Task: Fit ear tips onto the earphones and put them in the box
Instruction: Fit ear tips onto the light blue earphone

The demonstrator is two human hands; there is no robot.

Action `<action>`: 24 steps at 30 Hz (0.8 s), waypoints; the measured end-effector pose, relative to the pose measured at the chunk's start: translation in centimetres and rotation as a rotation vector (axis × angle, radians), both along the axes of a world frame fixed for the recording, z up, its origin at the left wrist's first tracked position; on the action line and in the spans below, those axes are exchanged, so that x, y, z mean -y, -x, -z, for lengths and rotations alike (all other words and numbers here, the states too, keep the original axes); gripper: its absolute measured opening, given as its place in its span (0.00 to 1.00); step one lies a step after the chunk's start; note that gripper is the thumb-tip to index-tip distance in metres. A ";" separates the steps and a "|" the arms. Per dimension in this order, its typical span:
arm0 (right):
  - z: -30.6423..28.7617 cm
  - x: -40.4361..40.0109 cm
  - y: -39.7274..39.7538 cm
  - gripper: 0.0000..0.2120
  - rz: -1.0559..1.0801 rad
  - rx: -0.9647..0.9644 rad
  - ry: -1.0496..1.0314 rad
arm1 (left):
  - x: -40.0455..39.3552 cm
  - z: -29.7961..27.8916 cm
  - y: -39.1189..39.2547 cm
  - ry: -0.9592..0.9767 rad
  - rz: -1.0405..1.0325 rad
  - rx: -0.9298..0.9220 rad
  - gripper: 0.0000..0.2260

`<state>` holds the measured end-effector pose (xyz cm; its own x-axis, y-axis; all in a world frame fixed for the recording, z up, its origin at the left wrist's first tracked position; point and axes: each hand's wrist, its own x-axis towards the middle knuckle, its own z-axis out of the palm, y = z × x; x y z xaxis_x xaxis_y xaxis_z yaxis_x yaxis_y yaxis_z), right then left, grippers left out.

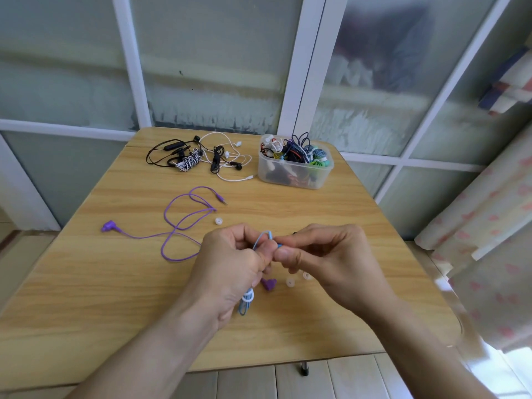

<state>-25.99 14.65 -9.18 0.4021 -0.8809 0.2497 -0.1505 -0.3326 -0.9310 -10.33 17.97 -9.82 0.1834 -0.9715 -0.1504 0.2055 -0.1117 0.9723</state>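
Left hand (230, 263): fingers curled round the blue earphone cable (260, 239), thumb pressed against the loop of it near the top; the bundled rest of the cable hangs out below the palm.
Right hand (322, 257): thumb and forefinger pinched together at the blue earpiece end, touching the left thumb; what sits between the fingertips is too small to tell, possibly an ear tip.
Blue earphones: held above the tabletop (316, 214) between both hands, near the front middle.
Purple earphones (178, 228): lying loose on the tabletop left of the hands, one earpiece far left, the plug toward the middle, the other earpiece just below the left hand.
Loose ear tips: one white tip (218, 221) beside the purple cable, another white tip (290, 282) under the right hand, a third partly hidden by the right hand.
Box (293, 171): clear plastic, at the far right of the tabletop, filled with tangled earphones of many colours.
Unsorted pile (198, 156): black, white and striped earphones lying at the far edge, left of the box and apart from it.
Behind: frosted glass panels in white frames (299, 82).
Right edge: a patterned curtain (495, 240).
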 end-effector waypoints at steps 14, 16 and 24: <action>-0.3 0.3 0.9 0.05 -0.033 -0.086 0.229 | -0.2 -0.5 -0.5 -0.096 0.111 -0.083 0.08; -0.2 0.4 1.0 0.06 -0.062 -0.135 0.328 | -0.1 -0.2 -0.4 -0.154 0.117 -0.139 0.07; -0.5 -0.1 0.2 0.03 0.022 0.024 -0.132 | 0.1 0.4 0.0 -0.007 0.008 -0.030 0.13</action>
